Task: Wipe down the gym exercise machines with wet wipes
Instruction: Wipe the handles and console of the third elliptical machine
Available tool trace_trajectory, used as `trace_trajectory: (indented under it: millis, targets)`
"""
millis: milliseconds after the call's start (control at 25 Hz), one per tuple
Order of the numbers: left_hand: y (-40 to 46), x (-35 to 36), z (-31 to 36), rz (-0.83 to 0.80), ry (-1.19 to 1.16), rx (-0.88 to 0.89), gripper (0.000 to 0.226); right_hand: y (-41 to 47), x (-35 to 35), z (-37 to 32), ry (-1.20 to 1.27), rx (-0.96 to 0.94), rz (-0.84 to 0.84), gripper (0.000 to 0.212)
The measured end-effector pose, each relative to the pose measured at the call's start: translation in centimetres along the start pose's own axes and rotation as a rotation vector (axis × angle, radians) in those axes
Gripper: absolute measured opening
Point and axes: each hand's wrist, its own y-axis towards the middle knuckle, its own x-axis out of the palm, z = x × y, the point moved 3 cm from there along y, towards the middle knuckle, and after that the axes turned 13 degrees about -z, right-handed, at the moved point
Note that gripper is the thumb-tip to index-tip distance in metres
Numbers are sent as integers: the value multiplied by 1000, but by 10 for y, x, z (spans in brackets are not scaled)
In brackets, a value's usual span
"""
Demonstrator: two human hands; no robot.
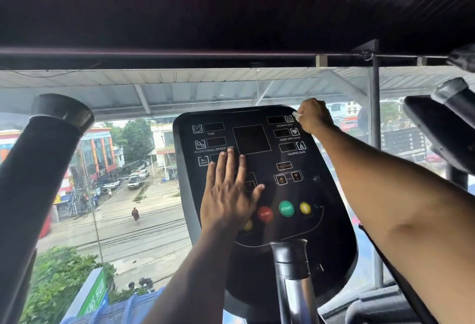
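A black console panel [259,143] of an exercise machine fills the middle of the view, with dark displays, white labels and coloured buttons. My left hand [227,190] lies flat on its left half, fingers straight and pressing the surface. My right hand [313,116] is curled at the panel's top right corner and grips a small white wet wipe [297,116], which touches the panel near the distance display. Most of the wipe is hidden inside the fist.
A thick black handlebar [38,169] rises at the left. Another handlebar [452,97] and a neighbouring machine's console [431,128] stand at the right. A grey post with a black cap [290,267] rises below the panel. A window behind overlooks a street.
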Motion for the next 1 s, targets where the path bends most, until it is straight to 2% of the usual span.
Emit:
trace_trajectory:
  millis: [120, 280, 360, 480, 640, 720, 800, 880, 1000]
  targets:
    - [2, -2, -1, 9, -1, -5, 87, -6, 5, -17, 54, -83, -2, 15]
    - [0, -1, -1, 2, -6, -8, 87, -41, 28, -85, 14, -433, -62, 11]
    - [0, -1, -1, 0, -5, -9, 87, -56, 40, -99, 49, -513, -42, 26]
    - [0, 0, -2, 0, -10, -13, 87, -77, 59, -91, 172, -414, 18, 48]
    - [1, 2, -2, 8, -10, -1, 87, -98, 77, -64, 176, -274, 177, 46]
    - [3, 2, -2, 25, -9, 2, 86, -100, 73, -35, 167, -94, 169, 45]
    - [4, 2, -2, 24, 4, -1, 87, -97, 67, -13, 161, 5, 122, 57]
    - [4, 2, -2, 8, 15, -1, 88, -87, 64, -10, 109, 0, 89, 68]
    - [3, 4, -2, -26, 32, 9, 88, -92, 70, -27, 58, -128, 58, 66]
